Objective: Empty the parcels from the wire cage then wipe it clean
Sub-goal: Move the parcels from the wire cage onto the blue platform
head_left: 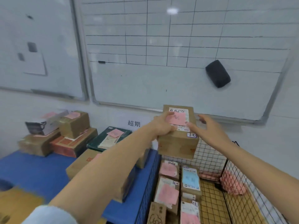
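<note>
The cardboard parcel [178, 143] is hanging above the left end of the wire cage [208, 153], and my left hand [161, 127] is grasping it by its upper left edge, thumb lying over its pink note. My right hand [210, 131] is hovering released, fingers straight, just beside the parcel's right side; I cannot tell whether it is touching. One hand is taking the whole weight, so the box could be tipping out and dropping onto the parcels in the cage [168, 191] unless the right hand shares the load. Swinging left, I could be knocking the stacked parcels [74, 125] on the blue table [32, 172]. I am counting at least six parcels in the cage, one pink bundle [233, 185] by its right mesh, and at least six on the table, some hidden under my arm.
</note>
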Available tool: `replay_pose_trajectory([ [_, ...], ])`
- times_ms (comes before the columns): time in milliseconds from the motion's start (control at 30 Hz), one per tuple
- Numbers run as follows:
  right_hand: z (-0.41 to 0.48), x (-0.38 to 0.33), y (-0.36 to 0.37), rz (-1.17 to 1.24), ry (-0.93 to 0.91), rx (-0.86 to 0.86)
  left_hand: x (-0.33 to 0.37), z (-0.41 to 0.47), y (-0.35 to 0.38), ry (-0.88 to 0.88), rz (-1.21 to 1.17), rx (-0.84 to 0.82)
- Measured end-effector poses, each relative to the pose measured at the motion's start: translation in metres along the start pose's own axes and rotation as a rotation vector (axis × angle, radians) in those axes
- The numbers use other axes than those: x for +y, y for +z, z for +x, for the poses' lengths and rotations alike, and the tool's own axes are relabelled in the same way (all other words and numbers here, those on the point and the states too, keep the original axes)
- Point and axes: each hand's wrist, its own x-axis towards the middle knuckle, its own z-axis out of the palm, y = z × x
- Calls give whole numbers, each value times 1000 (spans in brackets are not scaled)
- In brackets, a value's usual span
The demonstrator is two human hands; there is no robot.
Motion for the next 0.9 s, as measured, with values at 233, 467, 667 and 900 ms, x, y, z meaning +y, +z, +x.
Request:
replay_pose_trajectory([
  [233,19,-65,80,90,39,-9,-53,-12,-106,-20,-9,36],
  [467,36,-133,177,52,90,-111,-128,-1,-194,-73,-21,61],
  [667,51,-166,238,43,135,-197,-175,18,-227,-66,22,41],
  [900,72,-180,275,-39,87,-251,-218,50,-250,-92,113,42],
])
